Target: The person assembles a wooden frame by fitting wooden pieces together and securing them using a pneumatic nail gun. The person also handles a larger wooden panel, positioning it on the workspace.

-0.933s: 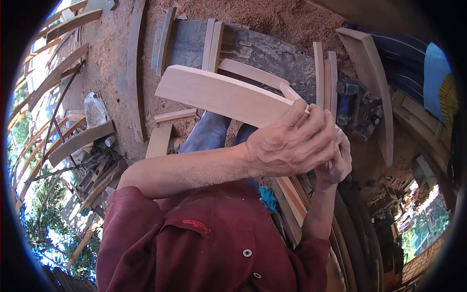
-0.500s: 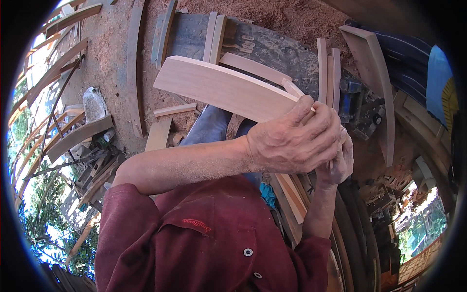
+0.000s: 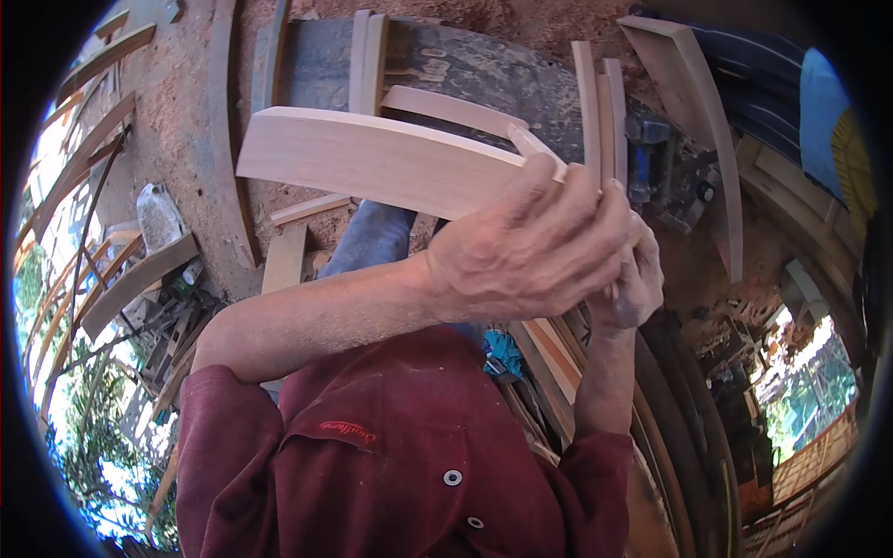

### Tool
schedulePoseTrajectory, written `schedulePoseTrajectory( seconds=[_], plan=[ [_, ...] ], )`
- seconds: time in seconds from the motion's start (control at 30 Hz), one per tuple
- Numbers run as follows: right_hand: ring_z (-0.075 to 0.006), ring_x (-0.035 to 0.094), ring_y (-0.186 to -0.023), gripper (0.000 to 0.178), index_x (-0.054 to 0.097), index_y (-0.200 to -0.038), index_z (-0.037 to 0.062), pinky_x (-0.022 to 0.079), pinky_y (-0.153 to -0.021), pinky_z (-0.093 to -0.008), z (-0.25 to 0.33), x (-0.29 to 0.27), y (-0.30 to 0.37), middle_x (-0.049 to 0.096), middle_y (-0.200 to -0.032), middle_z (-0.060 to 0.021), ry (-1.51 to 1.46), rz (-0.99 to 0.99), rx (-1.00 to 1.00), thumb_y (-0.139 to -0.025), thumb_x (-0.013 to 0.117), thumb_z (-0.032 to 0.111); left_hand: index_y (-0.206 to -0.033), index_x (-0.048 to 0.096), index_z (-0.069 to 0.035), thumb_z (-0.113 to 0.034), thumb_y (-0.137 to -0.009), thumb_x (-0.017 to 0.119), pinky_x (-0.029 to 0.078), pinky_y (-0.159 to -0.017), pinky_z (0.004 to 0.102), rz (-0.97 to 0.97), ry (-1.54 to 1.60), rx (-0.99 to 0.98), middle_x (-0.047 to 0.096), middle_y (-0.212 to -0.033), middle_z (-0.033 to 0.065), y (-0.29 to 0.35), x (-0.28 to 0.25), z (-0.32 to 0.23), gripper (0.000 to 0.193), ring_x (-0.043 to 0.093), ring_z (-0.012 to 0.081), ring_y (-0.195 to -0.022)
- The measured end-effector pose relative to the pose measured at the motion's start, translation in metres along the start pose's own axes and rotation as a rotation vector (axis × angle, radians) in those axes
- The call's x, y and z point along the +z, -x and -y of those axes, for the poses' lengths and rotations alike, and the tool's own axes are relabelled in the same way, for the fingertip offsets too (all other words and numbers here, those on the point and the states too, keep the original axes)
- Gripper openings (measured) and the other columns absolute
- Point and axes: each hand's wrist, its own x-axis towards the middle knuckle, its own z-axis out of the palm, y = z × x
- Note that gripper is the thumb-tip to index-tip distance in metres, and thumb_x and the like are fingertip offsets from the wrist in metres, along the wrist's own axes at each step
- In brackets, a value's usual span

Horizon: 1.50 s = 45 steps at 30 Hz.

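A pale, slightly curved wooden board (image 3: 372, 158) is held up in front of me, its broad face toward me. My left hand (image 3: 530, 242) is closed around the right part of it, thumb on the upper edge. Close behind that hand, my right hand (image 3: 628, 274) is closed near the board's right end. That end is hidden by the left fingers, so I cannot make out what the right fingers grip. Beyond the board are a narrow wooden strip (image 3: 456, 110) and a short slanting wooden piece (image 3: 533, 147) by the left fingers.
A worn dark bench board (image 3: 484, 70) bears upright strips (image 3: 369, 60) and a group of strips (image 3: 595, 112). A blue-and-dark power tool (image 3: 651, 163) sits to the right, beside an angled wooden frame (image 3: 702, 102). Curved timbers and a clear plastic bag (image 3: 160, 216) lie left. Sawdust covers the ground.
The held board and both hands have shifted left in view, the board more than the bench behind it. The whole scene has also slid left and slightly up. Both hands stay closed.
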Motion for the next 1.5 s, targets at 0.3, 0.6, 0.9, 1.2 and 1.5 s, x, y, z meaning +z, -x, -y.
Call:
schedulePoseTrajectory(
  seconds=[0.3,0.6,0.9,1.2,1.5],
  plan=[
    [-0.0284,0.069,-0.086,0.036,0.063,-0.128,0.0136,0.057,-0.066,-0.0353,0.0,0.003,0.004,0.068,-0.109,-0.0213,0.014,-0.031,0.006,-0.094,0.069,0.002,-0.128,0.063,-0.013,-0.028,-0.076,0.073,0.032,-0.111,0.0558,0.138,-0.142,-0.163,0.063,-0.125,0.0055,0.008,-0.023,0.005,0.055,0.063,0.0238,-0.114],
    [-0.029,0.069,-0.089,0.053,0.061,-0.133,0.0166,0.056,-0.065,-0.0335,-0.003,0.003,0.006,0.067,-0.115,-0.0225,-0.168,-0.019,0.112,-0.087,0.075,-0.003,-0.126,0.06,-0.003,-0.03,-0.082,0.074,0.042,-0.101,0.0496,0.521,0.283,-0.227,0.066,-0.114,0.0136,-0.048,-0.058,0.029,0.054,0.065,0.0307,-0.104],
    [-0.0298,0.071,-0.092,0.051,0.058,-0.136,0.0117,0.059,-0.073,-0.0347,0.001,0.007,0.002,0.066,-0.117,-0.0236,-0.161,-0.017,0.089,-0.089,0.074,-0.002,-0.099,0.071,0.004,-0.037,-0.089,0.074,0.054,-0.079,0.0463,0.897,0.704,-0.201,0.071,-0.09,0.0227,-0.089,-0.027,0.069,0.043,0.069,0.0402,-0.09],
    [-0.03,0.07,-0.087,0.063,0.057,-0.137,0.0176,0.058,-0.065,-0.0337,0.002,0.012,0.002,0.067,-0.115,-0.0227,-0.078,-0.132,-0.062,-0.082,0.08,-0.002,-0.101,0.072,0.003,-0.037,-0.09,0.073,0.055,-0.078,0.0454,1.014,0.683,-0.237,0.072,-0.091,0.0239,-0.092,-0.026,0.065,0.042,0.071,0.0393,-0.089],
    [-0.0336,0.072,-0.093,0.062,0.053,-0.139,0.0145,0.062,-0.069,-0.0368,0.009,0.013,0.008,0.067,-0.115,-0.0241,-0.032,-0.14,-0.061,-0.085,0.078,-0.005,-0.101,0.073,0.003,-0.035,-0.088,0.074,0.055,-0.077,0.0445,1.003,0.727,-0.231,0.072,-0.091,0.0224,-0.093,-0.029,0.065,0.04,0.071,0.039,-0.088]
  ],
)
